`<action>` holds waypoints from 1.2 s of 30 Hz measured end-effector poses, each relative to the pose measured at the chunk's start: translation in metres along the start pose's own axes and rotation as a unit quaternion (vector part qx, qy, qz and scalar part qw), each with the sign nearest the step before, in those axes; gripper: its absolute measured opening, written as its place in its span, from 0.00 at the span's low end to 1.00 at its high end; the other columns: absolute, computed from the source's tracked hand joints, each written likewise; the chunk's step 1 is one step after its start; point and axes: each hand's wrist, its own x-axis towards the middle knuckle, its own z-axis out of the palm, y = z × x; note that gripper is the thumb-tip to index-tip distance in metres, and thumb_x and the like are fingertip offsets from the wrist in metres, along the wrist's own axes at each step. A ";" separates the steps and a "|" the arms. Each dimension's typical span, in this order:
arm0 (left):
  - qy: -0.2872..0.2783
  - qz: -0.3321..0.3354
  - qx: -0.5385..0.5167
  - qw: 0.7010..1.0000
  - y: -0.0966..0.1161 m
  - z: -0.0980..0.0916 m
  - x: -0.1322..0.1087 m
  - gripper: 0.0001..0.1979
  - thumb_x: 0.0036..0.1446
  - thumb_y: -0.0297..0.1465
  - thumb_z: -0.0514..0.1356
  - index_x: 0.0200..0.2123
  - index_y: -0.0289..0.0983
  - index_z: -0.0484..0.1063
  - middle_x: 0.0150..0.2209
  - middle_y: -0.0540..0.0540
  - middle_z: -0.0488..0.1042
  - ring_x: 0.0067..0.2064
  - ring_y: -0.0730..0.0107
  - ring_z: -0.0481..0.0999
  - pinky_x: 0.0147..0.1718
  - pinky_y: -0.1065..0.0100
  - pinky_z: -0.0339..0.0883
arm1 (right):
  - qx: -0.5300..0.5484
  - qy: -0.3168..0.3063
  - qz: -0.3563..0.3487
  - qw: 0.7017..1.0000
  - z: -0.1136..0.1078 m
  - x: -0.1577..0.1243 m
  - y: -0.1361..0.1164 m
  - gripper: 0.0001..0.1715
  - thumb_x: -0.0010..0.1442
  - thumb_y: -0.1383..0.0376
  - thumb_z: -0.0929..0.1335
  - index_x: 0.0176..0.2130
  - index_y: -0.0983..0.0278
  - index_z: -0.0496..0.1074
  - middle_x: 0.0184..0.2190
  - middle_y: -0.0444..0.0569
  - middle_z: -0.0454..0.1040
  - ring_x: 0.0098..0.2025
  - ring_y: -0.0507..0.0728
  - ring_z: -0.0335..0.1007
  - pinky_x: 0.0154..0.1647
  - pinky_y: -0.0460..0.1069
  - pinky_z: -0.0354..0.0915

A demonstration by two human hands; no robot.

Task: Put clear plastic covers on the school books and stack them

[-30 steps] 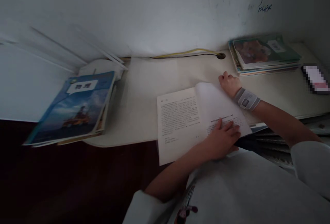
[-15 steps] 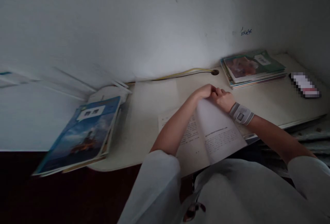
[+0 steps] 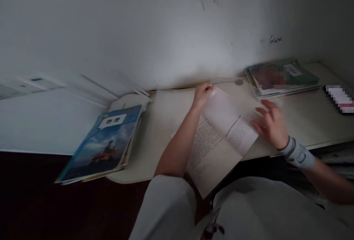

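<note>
An open printed booklet [image 3: 218,136] lies on the pale desk [image 3: 163,122], its near corner hanging over the front edge. My left hand [image 3: 203,94] is closed on the top corner of a lifted page, close to the wall. My right hand [image 3: 269,122], with a grey band on its wrist, hovers blurred over the right edge of the booklet with its fingers spread and nothing in them.
A blue-covered book [image 3: 103,146] tops a pile at the desk's left end, jutting over the edge. Another stack of books [image 3: 282,77] sits at the back right, a blurred flat object [image 3: 339,98] beyond it. A yellow cable [image 3: 190,84] runs along the wall to a hole [image 3: 238,82].
My left hand went from pressing the lower page up to the top corner and now holds a page. My right hand let go of that corner and drew back right. The booklet turned.
</note>
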 end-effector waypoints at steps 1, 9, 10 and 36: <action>0.016 0.000 -0.023 1.000 -0.002 -0.006 -0.002 0.16 0.51 0.35 0.59 0.18 0.38 0.57 0.19 0.56 0.54 0.23 0.77 0.53 0.24 0.71 0.46 | 0.013 0.038 0.057 0.998 -0.004 -0.007 0.003 0.24 0.63 0.54 0.62 0.54 0.63 0.64 0.58 0.64 0.62 0.63 0.67 0.53 0.59 0.65 0.55; 0.108 0.006 -0.077 0.991 -0.004 -0.030 -0.012 0.20 0.53 0.34 0.62 0.17 0.38 0.55 0.19 0.56 0.50 0.23 0.78 0.52 0.23 0.72 0.47 | 0.169 0.016 0.126 0.977 0.005 -0.038 -0.039 0.18 0.63 0.51 0.61 0.40 0.61 0.68 0.58 0.63 0.59 0.62 0.65 0.56 0.56 0.61 0.63; 0.113 0.004 -0.089 0.990 -0.004 -0.031 -0.013 0.20 0.53 0.35 0.62 0.18 0.38 0.54 0.19 0.56 0.50 0.22 0.78 0.51 0.23 0.72 0.48 | 0.177 0.016 0.138 0.974 0.008 -0.037 -0.039 0.18 0.62 0.51 0.61 0.41 0.61 0.68 0.59 0.63 0.58 0.62 0.65 0.56 0.56 0.61 0.64; 0.007 -0.084 -0.312 0.946 -0.025 -0.065 -0.088 0.25 0.32 0.46 0.72 0.32 0.36 0.76 0.25 0.49 0.75 0.24 0.72 0.72 0.21 0.72 0.64 | 0.500 0.062 0.199 0.841 0.054 0.041 0.032 0.17 0.54 0.55 0.71 0.25 0.60 0.63 0.20 0.37 0.57 0.22 0.49 0.49 0.24 0.47 0.50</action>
